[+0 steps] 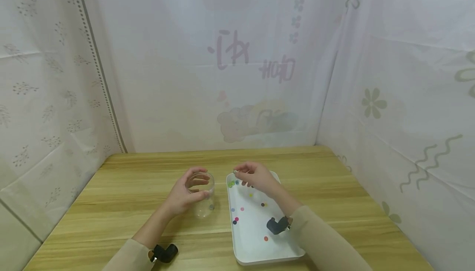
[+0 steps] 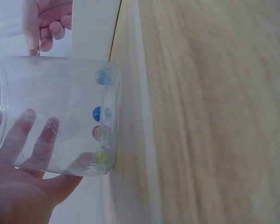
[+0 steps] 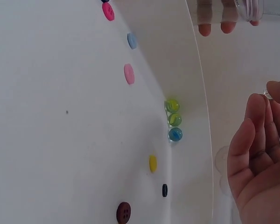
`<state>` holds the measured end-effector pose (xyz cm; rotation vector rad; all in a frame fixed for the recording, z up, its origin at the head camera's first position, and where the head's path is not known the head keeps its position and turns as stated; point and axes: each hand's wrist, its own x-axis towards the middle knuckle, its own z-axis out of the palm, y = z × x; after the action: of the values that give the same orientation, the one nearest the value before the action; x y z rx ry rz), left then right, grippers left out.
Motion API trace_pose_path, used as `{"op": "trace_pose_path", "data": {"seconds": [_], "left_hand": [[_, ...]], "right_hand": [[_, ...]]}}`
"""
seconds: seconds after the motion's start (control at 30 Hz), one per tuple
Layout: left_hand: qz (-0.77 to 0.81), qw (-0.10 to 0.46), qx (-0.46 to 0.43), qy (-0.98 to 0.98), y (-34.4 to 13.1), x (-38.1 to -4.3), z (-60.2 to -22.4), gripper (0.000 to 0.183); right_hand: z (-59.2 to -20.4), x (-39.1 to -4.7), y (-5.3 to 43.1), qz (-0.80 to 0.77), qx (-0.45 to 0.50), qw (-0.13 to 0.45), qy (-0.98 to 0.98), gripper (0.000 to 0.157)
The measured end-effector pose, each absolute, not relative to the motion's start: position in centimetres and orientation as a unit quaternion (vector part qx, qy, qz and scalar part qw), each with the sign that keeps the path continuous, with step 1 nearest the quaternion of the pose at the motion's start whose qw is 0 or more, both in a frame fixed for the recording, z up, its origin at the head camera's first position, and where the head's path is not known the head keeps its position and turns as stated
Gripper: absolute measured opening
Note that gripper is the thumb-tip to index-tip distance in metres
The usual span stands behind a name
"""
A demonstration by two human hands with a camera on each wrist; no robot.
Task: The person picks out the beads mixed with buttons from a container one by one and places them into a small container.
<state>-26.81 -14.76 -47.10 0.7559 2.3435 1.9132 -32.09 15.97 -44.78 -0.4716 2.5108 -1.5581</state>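
Note:
My left hand (image 1: 181,197) grips a clear jar (image 1: 203,212) round its upper part, and the jar stands upright at the tray's left. Several glass marbles lie on the jar's bottom, among them a light blue marble (image 2: 103,76), a dark blue marble (image 2: 97,114) and a yellow-green marble (image 2: 101,158). Over the far left corner of a white tray (image 1: 252,248), my right hand (image 1: 259,179) pinches a small clear marble (image 3: 267,94) between thumb and finger; the digits cover most of it. Two green marbles (image 3: 173,106) and a blue marble (image 3: 175,134) lie along the tray's wall.
Flat buttons are scattered in the tray, including a pink button (image 3: 129,73), a yellow button (image 3: 153,163), a dark brown button (image 3: 123,213) and an orange-red button (image 1: 266,239). The wooden table (image 1: 148,172) is bordered by patterned white curtains (image 1: 167,77) at the back and sides.

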Motion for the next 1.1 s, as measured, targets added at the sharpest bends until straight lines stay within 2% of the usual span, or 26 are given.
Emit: {"op": "trace_pose_path", "data": {"seconds": [1.1], "left_hand": [[0.62, 0.014, 0.25, 0.743, -14.7, -26.9, -46.8, 0.065]], "right_hand": [[-41.3, -30.4, 13.0, -0.548, -0.212, 0.084, 0.805, 0.031]]}}
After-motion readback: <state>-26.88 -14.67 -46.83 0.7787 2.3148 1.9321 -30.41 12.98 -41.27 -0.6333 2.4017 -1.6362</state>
